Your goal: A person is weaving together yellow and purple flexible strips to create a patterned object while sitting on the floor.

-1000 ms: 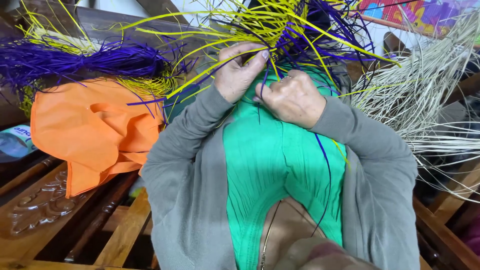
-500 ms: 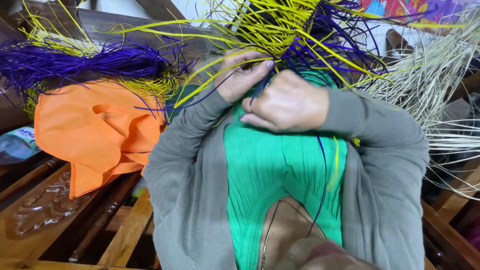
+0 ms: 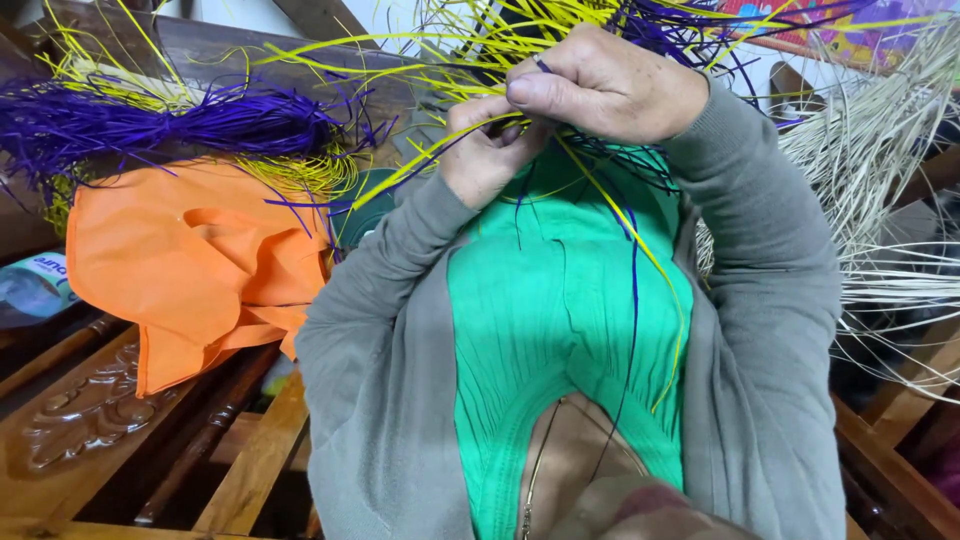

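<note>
A: Yellow and purple plastic strips (image 3: pixel 560 40), thin and stiff, are seen gathered into a loose woven mass at the far centre, held up in front of the green ribbed top (image 3: pixel 560 300). How are the hands placed?

B: The right hand (image 3: pixel 610 85) is closed over the work, a purple strand pinched between thumb and forefinger. The left hand (image 3: pixel 485 155) is curled just below and touching it, with a yellow strand gripped in the fingers. Long tails of both colours are left hanging down over the chest.

A: How much of the weaving is judged to be done?

B: Only a small knotted core appears to be formed; most strips still stand free and unwoven, so the piece is judged to be at an early stage. The exact pattern is hidden by the hands.

A: What stock is shown around the work?

B: A bundle of purple strips (image 3: pixel 170 125) is laid at the far left on a crumpled orange cloth bag (image 3: pixel 190 260), over a carved wooden bench (image 3: pixel 90 420). A sheaf of pale natural fibres (image 3: pixel 880 200) is spread at the right, well apart from the hands.
</note>
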